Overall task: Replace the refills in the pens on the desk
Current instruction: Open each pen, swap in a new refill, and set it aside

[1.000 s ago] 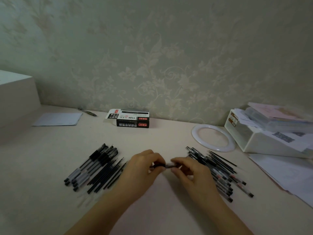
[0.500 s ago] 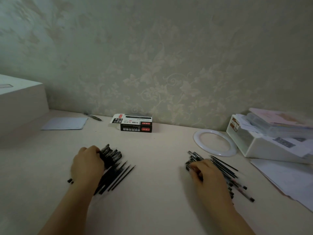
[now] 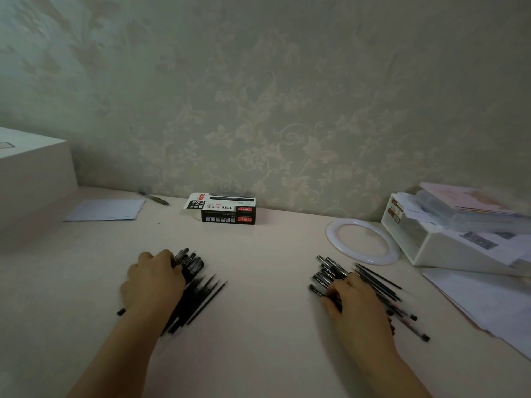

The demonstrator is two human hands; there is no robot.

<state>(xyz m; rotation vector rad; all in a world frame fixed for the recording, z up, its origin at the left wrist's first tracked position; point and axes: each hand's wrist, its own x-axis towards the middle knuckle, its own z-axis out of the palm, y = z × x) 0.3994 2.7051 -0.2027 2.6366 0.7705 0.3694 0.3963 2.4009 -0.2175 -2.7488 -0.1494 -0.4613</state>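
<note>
1. A second ago both hands met in the middle of the desk (image 3: 258, 326) over a single pen; now they are apart, each on its own heap. I judge that pen finished and set down, and the next one about to be picked.
2. The left hand (image 3: 152, 280) lies over the left heap of pens (image 3: 191, 265) and loose refills (image 3: 207, 294), fingers curled down onto the caps; whether it pinches one I cannot tell.
3. The right hand (image 3: 353, 300) lies on the right heap of pens (image 3: 326, 275), fingers bent among them; its hold is hidden as well.
4. Thin refills (image 3: 379, 278) fan out just beyond the right hand.
5. A refill box (image 3: 227, 209) sits by the wall, well apart from both heaps, and a white ring (image 3: 330, 237) lies near the right heap.
6. Papers (image 3: 482, 305) and a white tray (image 3: 436, 251) crowd the right edge; a sheet (image 3: 106, 209) and a lone pen (image 3: 153, 197) lie far left.
7. Nothing blocks the hands, though the tangled heaps may make it awkward to lift just one pen.
</note>
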